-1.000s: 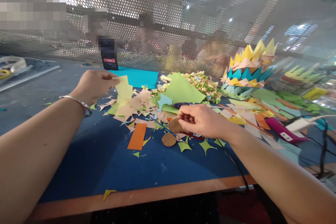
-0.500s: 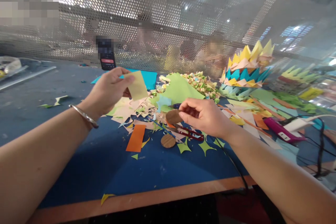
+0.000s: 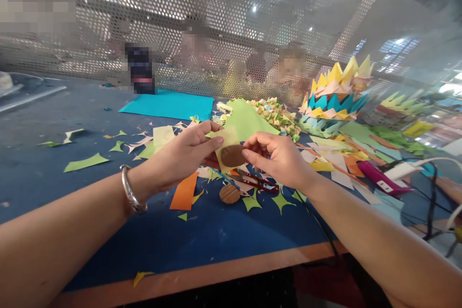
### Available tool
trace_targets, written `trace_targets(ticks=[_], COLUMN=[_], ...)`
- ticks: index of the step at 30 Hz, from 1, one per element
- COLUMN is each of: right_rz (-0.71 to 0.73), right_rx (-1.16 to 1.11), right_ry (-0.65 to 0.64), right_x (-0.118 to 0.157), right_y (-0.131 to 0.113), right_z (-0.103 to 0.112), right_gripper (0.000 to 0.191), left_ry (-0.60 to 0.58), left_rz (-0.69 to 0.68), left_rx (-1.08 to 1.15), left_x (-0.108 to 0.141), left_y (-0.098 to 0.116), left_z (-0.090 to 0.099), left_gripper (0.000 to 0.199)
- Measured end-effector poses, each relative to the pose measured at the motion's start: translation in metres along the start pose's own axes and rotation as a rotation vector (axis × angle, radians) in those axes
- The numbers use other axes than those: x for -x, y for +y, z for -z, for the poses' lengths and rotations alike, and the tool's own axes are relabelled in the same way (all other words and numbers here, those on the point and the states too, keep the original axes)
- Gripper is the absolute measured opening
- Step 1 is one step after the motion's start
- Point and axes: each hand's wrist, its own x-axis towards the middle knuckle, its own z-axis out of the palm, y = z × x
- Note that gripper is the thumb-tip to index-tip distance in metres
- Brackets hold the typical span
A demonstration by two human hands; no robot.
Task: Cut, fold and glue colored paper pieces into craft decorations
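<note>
My left hand (image 3: 197,147), with a silver bangle at the wrist, pinches a pale yellow paper square (image 3: 228,135). Against the near side of that paper lies a brown wooden disc (image 3: 233,155), its right edge pinched by my right hand (image 3: 269,156). A second wooden disc (image 3: 230,193) rests on the blue table just below. Red-handled snips (image 3: 260,183) lie beside it, under my right hand. An orange paper strip (image 3: 184,192) is below my left hand, and green star-shaped scraps (image 3: 251,200) sit right of the lower disc.
Behind the hands are a blue sheet (image 3: 169,105), a green sheet (image 3: 249,120) and a heap of folded paper pieces (image 3: 279,115). A phone (image 3: 141,70) stands at the back. Spiky paper crowns (image 3: 335,96), a purple power strip (image 3: 382,178) and cables are at the right.
My left hand has moved right and down, bringing the yellow paper to the wooden disc in my right hand. More of the blue sheet and the scraps at the left now shows.
</note>
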Motion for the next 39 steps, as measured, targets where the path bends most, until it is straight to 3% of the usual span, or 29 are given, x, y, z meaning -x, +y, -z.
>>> trace_targets(ticks=[8, 20, 28, 39], right_rz=[0.002, 0.02, 0.008, -0.022], right_rx=[0.013, 0.041, 0.05, -0.029], right_ry=[-0.026, -0.092, -0.1, -0.093], right_x=[0.0007, 0.0002, 0.0017, 0.0019], right_y=[0.0007, 0.0007, -0.0013, -0.0018], right_z=[-0.0021, -0.0031, -0.0047, -0.0045], right_gripper=[0.015, 0.014, 0.016, 0.02], left_ry=[-0.059, -0.033, -0.081, -0.155], left_rz=[0.016, 0.034, -0.047, -0.059], left_rx=[0.003, -0.042, -0.132, -0.092], left_x=[0.0009, 0.0004, 0.0019, 0.0022], left_y=[0.0002, -0.0009, -0.0028, -0.0021], left_z=[0.0005, 0.0015, 0.0053, 0.0076], left_gripper=[0.013, 0.013, 0.041, 0.039])
